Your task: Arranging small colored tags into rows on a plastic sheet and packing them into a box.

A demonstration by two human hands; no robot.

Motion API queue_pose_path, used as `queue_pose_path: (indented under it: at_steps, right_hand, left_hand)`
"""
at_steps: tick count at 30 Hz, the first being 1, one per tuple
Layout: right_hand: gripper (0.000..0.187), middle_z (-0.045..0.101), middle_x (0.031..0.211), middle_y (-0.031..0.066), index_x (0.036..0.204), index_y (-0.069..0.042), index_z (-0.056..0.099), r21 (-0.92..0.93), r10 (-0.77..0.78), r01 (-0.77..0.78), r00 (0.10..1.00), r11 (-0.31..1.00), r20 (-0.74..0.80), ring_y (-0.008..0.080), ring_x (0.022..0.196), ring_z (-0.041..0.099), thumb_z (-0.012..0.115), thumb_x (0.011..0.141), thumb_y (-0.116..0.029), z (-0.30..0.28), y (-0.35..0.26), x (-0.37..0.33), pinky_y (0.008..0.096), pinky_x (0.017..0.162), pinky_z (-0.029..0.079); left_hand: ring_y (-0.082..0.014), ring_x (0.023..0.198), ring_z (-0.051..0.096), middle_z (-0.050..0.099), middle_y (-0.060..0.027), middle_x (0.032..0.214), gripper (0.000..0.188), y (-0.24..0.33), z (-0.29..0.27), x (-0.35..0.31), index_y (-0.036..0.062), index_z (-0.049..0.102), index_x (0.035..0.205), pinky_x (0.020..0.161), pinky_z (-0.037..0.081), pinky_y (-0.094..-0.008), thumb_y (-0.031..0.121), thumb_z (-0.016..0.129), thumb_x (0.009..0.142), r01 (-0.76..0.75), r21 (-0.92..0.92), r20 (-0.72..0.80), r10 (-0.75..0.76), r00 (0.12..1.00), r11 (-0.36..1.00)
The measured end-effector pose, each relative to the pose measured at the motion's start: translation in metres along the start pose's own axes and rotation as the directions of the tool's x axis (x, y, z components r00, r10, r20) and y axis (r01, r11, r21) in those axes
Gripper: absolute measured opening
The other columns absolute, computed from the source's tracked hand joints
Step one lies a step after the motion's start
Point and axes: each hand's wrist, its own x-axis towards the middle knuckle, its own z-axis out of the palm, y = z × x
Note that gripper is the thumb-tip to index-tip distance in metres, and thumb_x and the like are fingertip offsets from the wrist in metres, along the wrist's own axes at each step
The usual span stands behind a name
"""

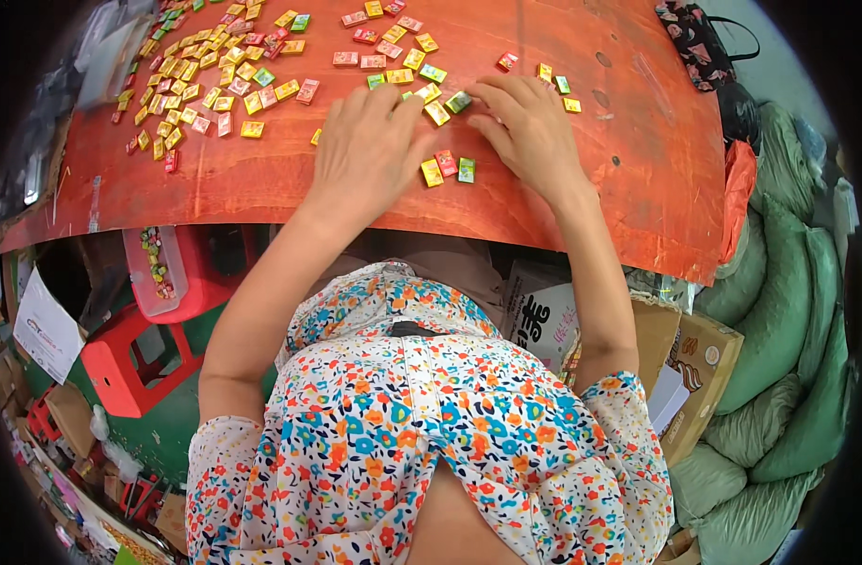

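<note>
Many small boxed packets in yellow, red, pink and green lie on a red-orange wooden table (628, 188). My left hand (367, 146) is over the table, palm down, its fingers stretched forward among the packets. Across from it, my right hand (532, 132) reaches in with its thumb and fingers apart. A tilted green packet (459, 101) is right beside its index fingertip; whether they touch I cannot tell. Between the hands, nearer to me, sit a yellow packet (432, 173), a red packet (446, 163) and a green packet (466, 170) in a short row.
A dense spread of mostly yellow packets (191, 71) covers the table's far left. Below its edge stand a red stool (134, 377) and a clear tub (153, 282) with more packets. Green sacks (784, 301), a cardboard box (708, 377) and a dark bag (694, 42) are on the right.
</note>
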Motion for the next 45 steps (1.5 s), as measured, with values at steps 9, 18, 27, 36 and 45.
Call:
queue_pose_path:
  at_steps: [9, 18, 27, 36, 45]
  right_hand:
    - [0.025, 0.066, 0.105, 0.0016, 0.107, -0.013, 0.068, -0.185, -0.052, 0.061, 0.997, 0.981, 0.052, 0.0240, 0.097, 0.058, 0.068, 0.082, -0.016, 0.013, 0.002, 0.001, 0.0391, 0.088, 0.042]
    - [0.026, 0.064, 0.102, 0.0040, 0.108, -0.010, 0.067, -0.039, -0.064, 0.065, 0.998, 0.997, 0.020, 0.0247, 0.092, 0.059, 0.068, 0.083, -0.017, 0.019, -0.010, 0.015, 0.0386, 0.084, 0.045]
    - [0.024, 0.058, 0.085, 0.0040, 0.101, -0.011, 0.064, -0.090, -0.140, 0.141, 0.990, 0.986, 0.017, 0.0235, 0.085, 0.058, 0.069, 0.080, -0.021, 0.018, -0.002, 0.010, 0.0389, 0.076, 0.044]
    - [0.029, 0.062, 0.091, 0.0053, 0.101, -0.009, 0.062, -0.055, 0.075, -0.068, 0.988, 0.996, 0.133, 0.0251, 0.087, 0.058, 0.072, 0.081, -0.027, -0.020, -0.010, -0.036, 0.0383, 0.078, 0.042]
    - [0.042, 0.062, 0.091, 0.0046, 0.101, -0.011, 0.063, -0.024, 0.054, -0.052, 0.997, 0.998, 0.059, 0.0246, 0.090, 0.059, 0.075, 0.073, -0.039, -0.005, -0.027, -0.056, 0.0378, 0.080, 0.043]
  left_hand:
    - [-0.0261, 0.090, 0.059, 0.063, -0.0086, 0.088, 0.013, -0.024, 0.019, 0.023, 0.0056, 0.066, 0.087, 0.077, 0.045, -0.0408, 0.016, 0.063, 0.079, -0.041, 0.201, 0.126, 0.016, 0.992, 0.979]
    - [-0.0302, 0.084, 0.060, 0.056, -0.0116, 0.087, 0.016, 0.003, -0.021, -0.020, 0.0025, 0.062, 0.093, 0.070, 0.051, -0.0430, 0.009, 0.064, 0.078, 0.075, -0.130, 0.194, -0.049, 0.980, 0.989]
    - [-0.0320, 0.089, 0.061, 0.054, -0.0130, 0.093, 0.024, 0.017, -0.008, -0.033, 0.0020, 0.061, 0.103, 0.072, 0.053, -0.0427, 0.009, 0.064, 0.080, 0.116, -0.209, 0.196, -0.075, 0.978, 0.971]
    - [-0.0299, 0.094, 0.060, 0.054, -0.0112, 0.099, 0.046, 0.013, -0.004, -0.034, 0.0043, 0.058, 0.112, 0.076, 0.053, -0.0413, 0.024, 0.077, 0.075, 0.145, -0.211, 0.221, -0.097, 0.970, 0.967]
    - [-0.0259, 0.091, 0.060, 0.054, -0.0070, 0.096, 0.039, 0.017, 0.002, -0.014, 0.0092, 0.062, 0.106, 0.071, 0.052, -0.0383, 0.028, 0.076, 0.074, 0.032, -0.150, 0.295, 0.014, 0.956, 0.988]
